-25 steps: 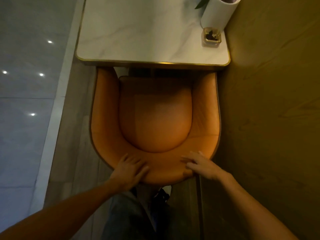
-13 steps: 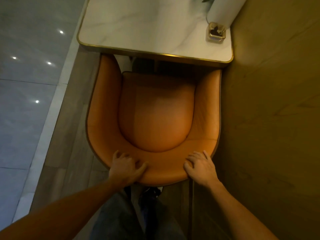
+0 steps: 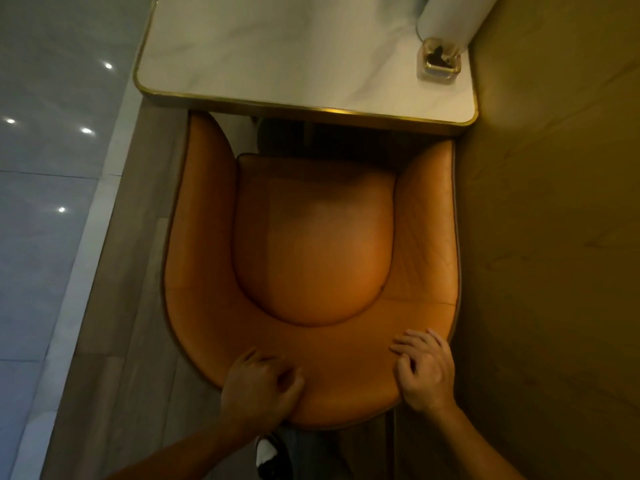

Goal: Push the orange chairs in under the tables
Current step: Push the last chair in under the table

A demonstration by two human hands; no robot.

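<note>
An orange leather tub chair (image 3: 311, 244) stands below me, its open front facing a white marble table (image 3: 294, 53) with a gold rim. The tips of its arms sit just at the table's near edge, and the seat cushion stays in front of the edge. My left hand (image 3: 259, 386) grips the curved backrest top on the left, fingers curled over it. On the right end of the backrest, close to the wall, lies my right hand (image 3: 424, 368) with its fingers spread over the leather.
A wood-panelled wall (image 3: 554, 237) runs tight along the chair's right side. On the table's far right corner stand a white cylinder (image 3: 450, 19) and a small glass holder (image 3: 439, 60). Glossy grey tiles (image 3: 45, 168) lie left of the wooden floor strip. My shoe (image 3: 272, 457) shows below.
The chair sits a little farther back from the table edge than a second ago, showing more dark gap. Both hands stay on the backrest; my right hand has shifted toward its right end.
</note>
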